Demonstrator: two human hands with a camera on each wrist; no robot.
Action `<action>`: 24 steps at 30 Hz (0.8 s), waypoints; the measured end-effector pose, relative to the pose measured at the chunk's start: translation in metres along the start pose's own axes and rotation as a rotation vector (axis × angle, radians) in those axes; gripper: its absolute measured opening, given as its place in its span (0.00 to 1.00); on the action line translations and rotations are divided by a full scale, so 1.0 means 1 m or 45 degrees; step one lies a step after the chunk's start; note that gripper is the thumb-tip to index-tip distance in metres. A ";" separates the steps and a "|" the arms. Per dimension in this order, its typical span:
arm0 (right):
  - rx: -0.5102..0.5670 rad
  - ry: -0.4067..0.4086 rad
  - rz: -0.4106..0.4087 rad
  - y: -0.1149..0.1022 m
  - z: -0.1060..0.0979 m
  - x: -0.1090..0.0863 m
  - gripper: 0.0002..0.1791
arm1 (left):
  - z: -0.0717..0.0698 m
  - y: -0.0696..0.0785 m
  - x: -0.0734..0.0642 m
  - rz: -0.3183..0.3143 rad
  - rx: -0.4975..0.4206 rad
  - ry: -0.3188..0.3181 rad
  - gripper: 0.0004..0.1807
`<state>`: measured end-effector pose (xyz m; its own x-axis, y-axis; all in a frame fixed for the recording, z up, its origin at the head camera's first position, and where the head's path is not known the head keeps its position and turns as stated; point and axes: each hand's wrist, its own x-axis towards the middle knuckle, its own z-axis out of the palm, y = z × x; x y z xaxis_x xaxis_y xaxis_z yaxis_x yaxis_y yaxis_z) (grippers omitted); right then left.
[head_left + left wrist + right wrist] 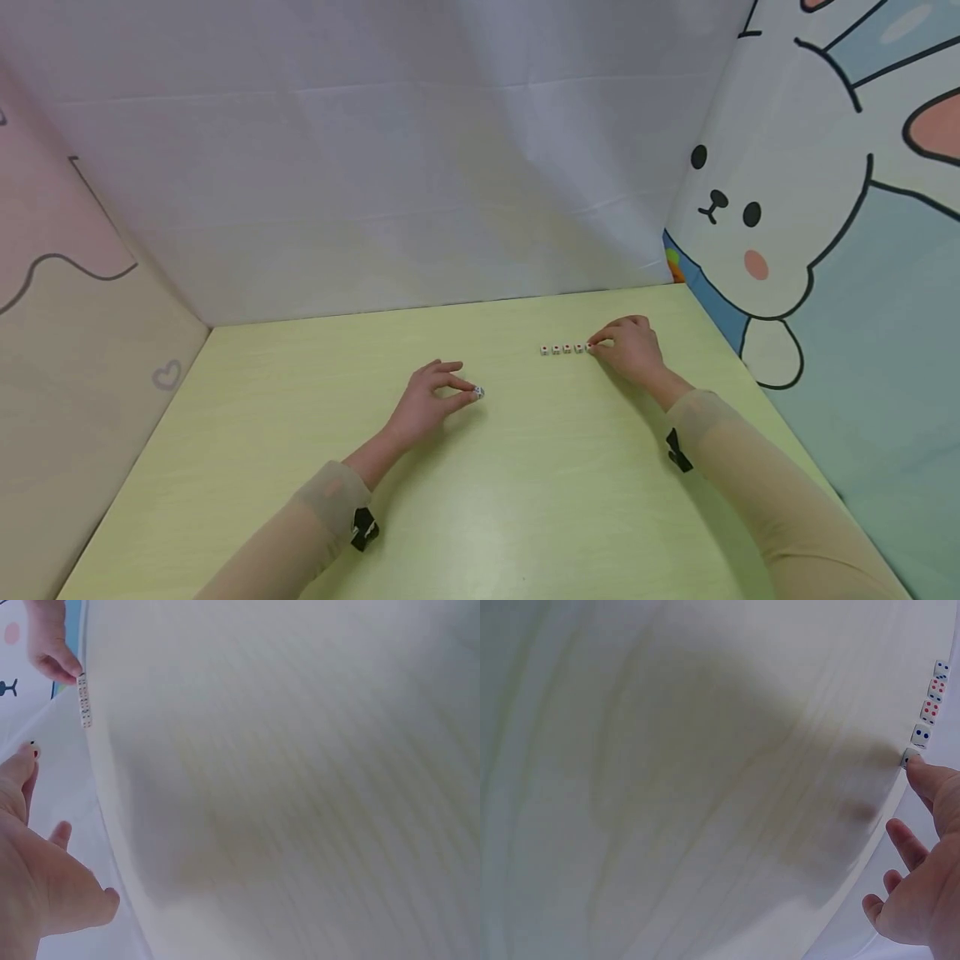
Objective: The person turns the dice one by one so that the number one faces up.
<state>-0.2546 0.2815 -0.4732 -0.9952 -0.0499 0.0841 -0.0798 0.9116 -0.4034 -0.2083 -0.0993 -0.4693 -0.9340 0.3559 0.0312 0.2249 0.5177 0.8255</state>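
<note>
Several small white dice (pixel 567 349) stand in a straight row on the yellow table, red dots facing up in the head view. At the row's right end my right hand (pixel 632 353) pinches the last die (pixel 908 757) between thumb and fingertip; its fingers hide part of it. The right wrist view shows blue and red pips on the row's sides. My left hand (pixel 429 402) pinches another die (pixel 478 392) between thumb and forefinger, left of the row and nearer to me. In the left wrist view this die (pixel 34 749) is partly covered by the fingertips.
The pale yellow table (pixel 525 500) has a light wood grain. White cloth (pixel 375 183) hangs behind its back edge. Printed cloth walls stand on both sides, the right one with a cartoon rabbit (pixel 787 200). A black clip sits at each sleeve cuff.
</note>
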 end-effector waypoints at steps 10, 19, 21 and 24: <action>-0.004 -0.005 0.005 0.001 0.002 -0.002 0.12 | 0.005 -0.006 0.004 -0.013 0.092 0.070 0.08; -0.004 -0.010 0.004 -0.001 0.001 -0.002 0.12 | 0.006 -0.016 0.007 0.016 0.366 0.069 0.06; -0.004 -0.011 0.006 0.000 0.001 -0.002 0.12 | 0.007 -0.017 0.006 0.002 0.385 0.072 0.07; -0.003 -0.009 0.011 0.000 0.001 -0.001 0.12 | 0.007 -0.019 0.005 0.001 0.409 0.071 0.08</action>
<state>-0.2537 0.2814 -0.4746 -0.9962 -0.0452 0.0740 -0.0713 0.9130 -0.4016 -0.2156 -0.1015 -0.4892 -0.9455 0.3182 0.0698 0.2937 0.7398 0.6054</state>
